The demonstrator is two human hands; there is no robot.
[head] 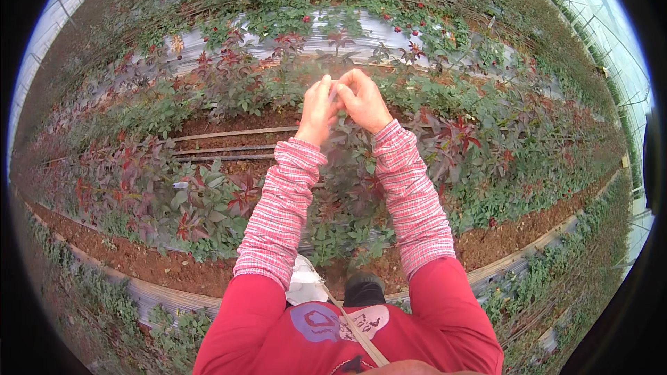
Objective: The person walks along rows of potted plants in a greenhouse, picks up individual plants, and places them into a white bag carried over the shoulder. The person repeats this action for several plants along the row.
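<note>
Both my hands are raised together over a bed of rose plants (453, 138) with green and dark red leaves. My left hand (318, 109) has its fingers bent and its thumb up. My right hand (362, 99) is curled, its thumb and fingertips meeting those of the left. Something small and pale may be between the fingertips, but it is blurred, and I cannot tell what it is. Checked red-and-white sleeve covers (281, 203) cover my forearms. A white bag (305, 281) hangs at my waist beside a strap (359, 333).
Several thin rails or lines (229, 135) run between the plants at the left. Plastic mulch film (375, 36) covers the bed beyond, where red rose blooms (397, 29) stand. A brown soil path (172, 271) crosses near my feet. Greenhouse framing (607, 41) rises at the right.
</note>
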